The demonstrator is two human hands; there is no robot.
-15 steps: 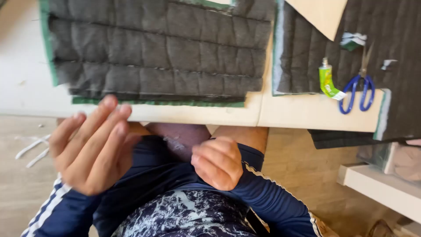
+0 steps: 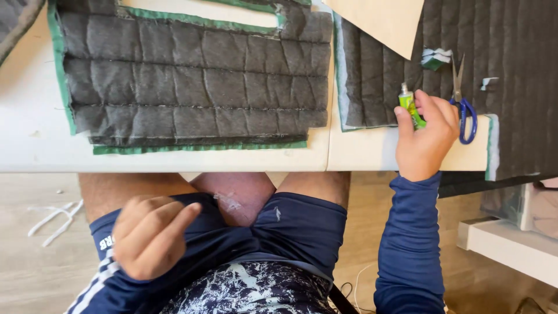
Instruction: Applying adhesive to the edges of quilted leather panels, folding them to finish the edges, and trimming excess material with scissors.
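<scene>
My right hand (image 2: 425,136) is at the right end of the white table (image 2: 174,160), its fingers closed around a small green tube (image 2: 410,104) with a white cap. Blue-handled scissors (image 2: 463,102) lie just right of that hand on grey quilted fabric. My left hand (image 2: 148,235) rests on my thigh below the table edge, fingers loosely curled and holding nothing. A grey quilted panel with green edging (image 2: 192,81) lies flat on the table in front of me.
A second grey quilted piece (image 2: 372,75) and a larger dark one (image 2: 517,87) cover the table's right side. A beige paper sheet (image 2: 386,20) lies at the top. White strings (image 2: 55,221) lie on the wooden floor at left. A white shelf (image 2: 505,247) stands at right.
My right hand has risen from my lap to the table and taken hold of the green tube. My left hand has dropped lower onto my thigh and curled.
</scene>
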